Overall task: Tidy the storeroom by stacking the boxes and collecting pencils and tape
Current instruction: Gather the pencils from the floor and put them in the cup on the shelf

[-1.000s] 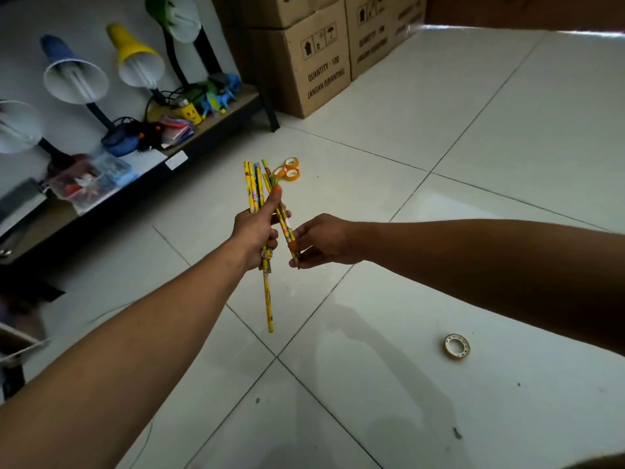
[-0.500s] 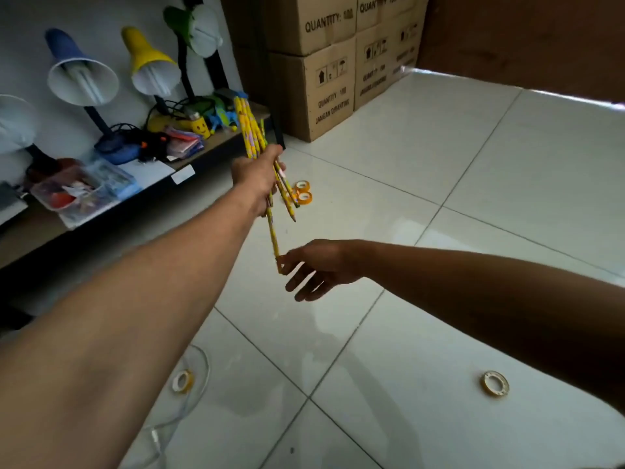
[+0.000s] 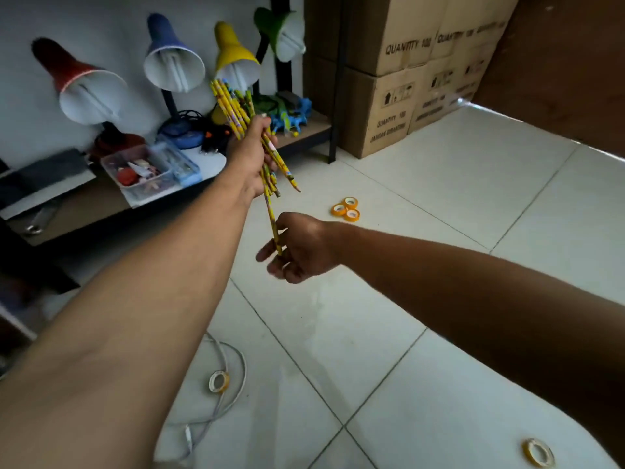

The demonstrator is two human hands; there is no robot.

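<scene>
Fingers of the left hand (image 3: 252, 154), at about eleven o'clock from frame centre, curl round a loose bundle of yellow pencils (image 3: 236, 111) that fans out above and below the fist. One long pencil (image 3: 272, 221) hangs lower than the rest, and its lower end rests against the fingers of the right hand (image 3: 299, 247), which lie loosely spread at centre, curled round nothing.

To do this step well, I judge the right hand should push that stray pencil up until its end sits level with the others, while the left eases its grip only slightly so nothing slides out.

Counted left to right: four desk lamps (image 3: 174, 64) at ten to twelve o'clock, one tape roll (image 3: 218, 381) at seven, three orange tape rolls (image 3: 345, 209) touching one another at one, and one tape roll (image 3: 538, 452) at five. The pencils overlap too much to count.
</scene>
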